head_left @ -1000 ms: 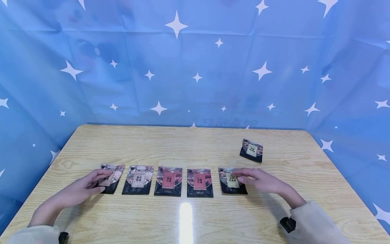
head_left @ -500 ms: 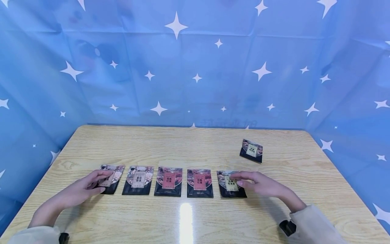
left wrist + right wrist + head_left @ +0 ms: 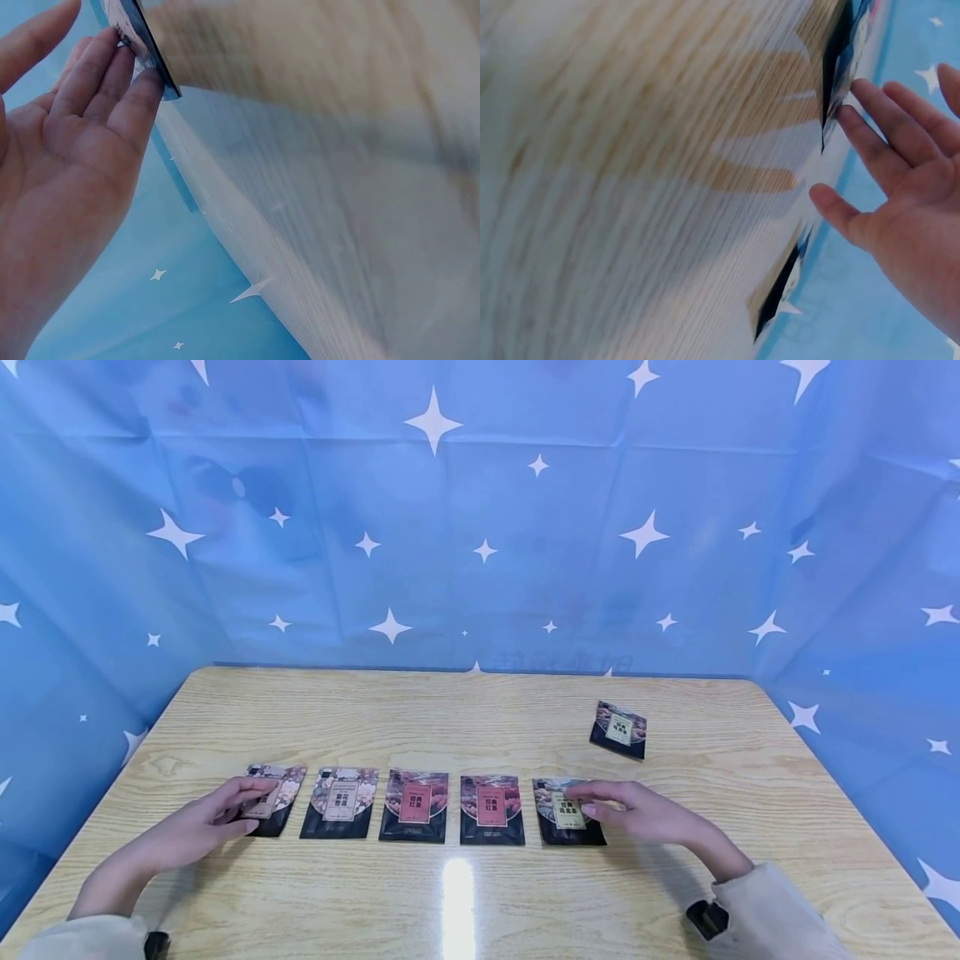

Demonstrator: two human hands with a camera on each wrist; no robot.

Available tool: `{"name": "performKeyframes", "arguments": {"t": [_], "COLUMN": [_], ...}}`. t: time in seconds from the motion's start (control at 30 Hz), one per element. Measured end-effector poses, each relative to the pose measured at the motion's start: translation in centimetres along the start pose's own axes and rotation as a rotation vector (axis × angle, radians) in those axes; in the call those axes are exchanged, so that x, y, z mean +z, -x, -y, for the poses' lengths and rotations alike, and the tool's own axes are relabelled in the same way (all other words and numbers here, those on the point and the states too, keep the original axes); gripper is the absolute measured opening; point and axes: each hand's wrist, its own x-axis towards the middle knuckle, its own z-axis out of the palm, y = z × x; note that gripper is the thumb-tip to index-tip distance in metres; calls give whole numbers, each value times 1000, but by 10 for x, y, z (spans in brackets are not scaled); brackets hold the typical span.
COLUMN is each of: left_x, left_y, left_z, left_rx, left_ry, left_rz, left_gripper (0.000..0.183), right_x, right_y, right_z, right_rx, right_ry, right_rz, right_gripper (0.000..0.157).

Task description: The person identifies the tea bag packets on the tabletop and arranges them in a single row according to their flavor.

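My left hand (image 3: 201, 825) rests its fingertips on the leftmost pink-labelled tea sachet (image 3: 276, 821), which lies slightly turned; in the left wrist view its fingers are nearly straight. Beside it lies another pink-labelled tea sachet (image 3: 339, 802). Two red-labelled tea sachets (image 3: 413, 806) fill the middle of the row. At the row's right end, the fingertips of my right hand (image 3: 647, 811) touch a yellow-green-labelled tea sachet (image 3: 567, 835), covering its right part. The right wrist view has those fingers extended against the sachet (image 3: 840, 67), not curled round it.
A second yellow-green-labelled sachet (image 3: 619, 730) lies tilted farther back, behind the right end of the row. The wooden table (image 3: 390, 710) ends at a blue star-patterned cloth (image 3: 480, 510). A light glares on the table's front (image 3: 458, 906).
My right hand has slid the yellow-green-labelled sachet slightly toward me and left, nearer level with the row; it stays put over the last half second. My left hand has not moved.
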Motion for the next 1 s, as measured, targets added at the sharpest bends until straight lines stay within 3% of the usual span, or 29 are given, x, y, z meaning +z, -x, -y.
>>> {"name": "performKeyframes", "arguments": {"t": [0.43,0.73,1.0], "left_x": [0,-1,0], "left_y": [0,0,0], "left_z": [-1,-2,-2], "left_rx": [-2,-8,-2], "left_ry": [2,-3,-6], "left_rz": [3,-2,-8], "left_gripper": [50,49,48], "right_x": [-16,-39,-47], "right_y": [3,10,16], "right_z": [-4,-18,-31], "right_rx": [-13,91,192], "right_ry": [46,112,108], "right_rz": [-89,-282,-301], "right_gripper": [39,38,46]}}
